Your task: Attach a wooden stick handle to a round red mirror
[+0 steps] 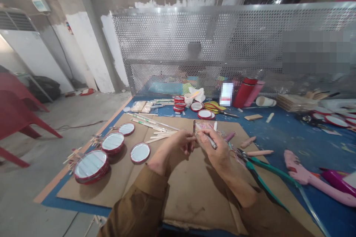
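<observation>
My left hand [174, 148] is closed in a pinch on a thin upright stick [194, 126] above the cardboard sheet [191, 189]. My right hand [214, 148] is closed around a slim grey tool like a craft knife or pen [210, 141], its tip near the stick. Both hands meet over the middle of the cardboard. Just behind them lies a small pink patterned piece [204, 126].
Round red-rimmed mirrors [91, 164] lie at the left with loose wooden sticks [151, 124]. Green-handled pliers [257, 172] and pink glue guns [306, 176] lie right on the blue table [300, 137]. A perforated metal screen [222, 48] stands behind. Red chairs [16, 118] stand left.
</observation>
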`<state>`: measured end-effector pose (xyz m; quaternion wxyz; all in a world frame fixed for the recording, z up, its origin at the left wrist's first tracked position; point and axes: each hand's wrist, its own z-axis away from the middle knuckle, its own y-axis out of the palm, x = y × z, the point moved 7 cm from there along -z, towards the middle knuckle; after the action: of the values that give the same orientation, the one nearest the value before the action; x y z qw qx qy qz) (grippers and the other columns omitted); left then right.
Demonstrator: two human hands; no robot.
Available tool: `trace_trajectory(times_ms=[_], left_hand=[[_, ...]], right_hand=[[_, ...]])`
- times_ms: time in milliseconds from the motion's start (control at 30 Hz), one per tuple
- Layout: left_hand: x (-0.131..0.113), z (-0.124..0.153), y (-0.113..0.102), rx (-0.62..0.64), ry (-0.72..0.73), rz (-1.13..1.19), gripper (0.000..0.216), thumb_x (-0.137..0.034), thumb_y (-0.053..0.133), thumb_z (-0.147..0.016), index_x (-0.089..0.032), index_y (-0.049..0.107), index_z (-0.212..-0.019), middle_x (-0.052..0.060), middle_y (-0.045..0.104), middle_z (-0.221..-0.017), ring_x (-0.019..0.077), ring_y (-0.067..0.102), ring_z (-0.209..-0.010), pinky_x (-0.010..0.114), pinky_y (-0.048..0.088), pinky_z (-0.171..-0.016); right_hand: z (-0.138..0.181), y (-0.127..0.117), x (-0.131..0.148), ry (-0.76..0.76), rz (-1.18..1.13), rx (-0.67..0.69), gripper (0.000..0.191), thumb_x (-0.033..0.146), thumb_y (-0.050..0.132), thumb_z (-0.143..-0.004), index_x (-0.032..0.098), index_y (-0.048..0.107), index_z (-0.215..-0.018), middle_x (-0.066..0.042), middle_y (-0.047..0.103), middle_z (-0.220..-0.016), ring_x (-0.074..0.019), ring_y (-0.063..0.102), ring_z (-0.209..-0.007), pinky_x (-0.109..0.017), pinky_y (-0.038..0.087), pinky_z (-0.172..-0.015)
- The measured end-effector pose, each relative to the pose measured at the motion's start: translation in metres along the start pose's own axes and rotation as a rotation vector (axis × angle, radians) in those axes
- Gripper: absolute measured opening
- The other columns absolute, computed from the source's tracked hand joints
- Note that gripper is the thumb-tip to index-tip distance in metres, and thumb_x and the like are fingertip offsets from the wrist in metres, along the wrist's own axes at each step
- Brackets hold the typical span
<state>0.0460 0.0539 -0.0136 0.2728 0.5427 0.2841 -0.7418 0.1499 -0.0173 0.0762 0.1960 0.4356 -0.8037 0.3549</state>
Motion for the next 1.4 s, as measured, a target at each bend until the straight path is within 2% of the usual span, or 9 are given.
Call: trace_trajectory(times_ms=[300,533,633,867,1400], left_hand=[[-0.0020,0.0025,0.0010,0.024,-0.018,-0.028,0.042,-0.055,0.064,-0.082,-0.016,0.060,-0.066,0.002,0.058,-0.051,0.0134,0.054,-0.042,0.026,0.045,-0.046],[-0.0010,0.0037,0.0000,-0.023,0.010,-0.034,0.041,-0.053,0.061,-0.083,-0.016,0.058,-0.065,0.002,0.056,-0.050,0.0120,0.052,-0.042,0.025,0.043,-0.045],[-0.0010,0.0037,0.0016,0.001,-0.022,-0.051,0.039,-0.053,0.062,-0.083,-0.016,0.060,-0.070,0.001,0.057,-0.051,0.0128,0.052,-0.042,0.026,0.043,-0.045],[-0.0014,0.0049,0.0003,-0.030,-0.027,-0.067,0.038,-0.050,0.060,-0.086,-0.014,0.065,-0.076,0.001,0.056,-0.051,0.0124,0.051,-0.043,0.026,0.042,-0.047],[0.0036,0.0023,0.0004,0.009,-0.044,-0.073,0.048,-0.063,0.059,-0.083,-0.016,0.058,-0.071,0.001,0.057,-0.050,0.0130,0.056,-0.042,0.024,0.042,-0.045]], right_hand=[[0.0004,0.0003,0.0020,-0.025,-0.003,0.006,0.019,0.033,0.053,-0.094,0.021,0.067,-0.088,-0.004,0.075,-0.085,-0.0191,0.068,-0.079,-0.029,0.052,-0.075],[0.0007,0.0015,0.0023,-0.013,-0.001,0.026,0.019,0.034,0.053,-0.094,0.022,0.067,-0.087,-0.004,0.074,-0.085,-0.0194,0.067,-0.080,-0.030,0.052,-0.076],[0.0001,0.0008,0.0010,0.007,-0.001,0.026,0.021,0.036,0.053,-0.094,0.022,0.067,-0.087,-0.004,0.074,-0.084,-0.0193,0.067,-0.078,-0.030,0.052,-0.075],[-0.0002,-0.0007,0.0007,0.029,0.004,0.011,0.024,0.038,0.052,-0.094,0.021,0.068,-0.086,-0.005,0.073,-0.083,-0.0193,0.066,-0.078,-0.029,0.051,-0.075],[0.0015,0.0042,-0.0032,0.016,-0.007,0.049,0.022,0.036,0.053,-0.094,0.021,0.067,-0.086,-0.005,0.074,-0.084,-0.0192,0.067,-0.077,-0.030,0.052,-0.076]])
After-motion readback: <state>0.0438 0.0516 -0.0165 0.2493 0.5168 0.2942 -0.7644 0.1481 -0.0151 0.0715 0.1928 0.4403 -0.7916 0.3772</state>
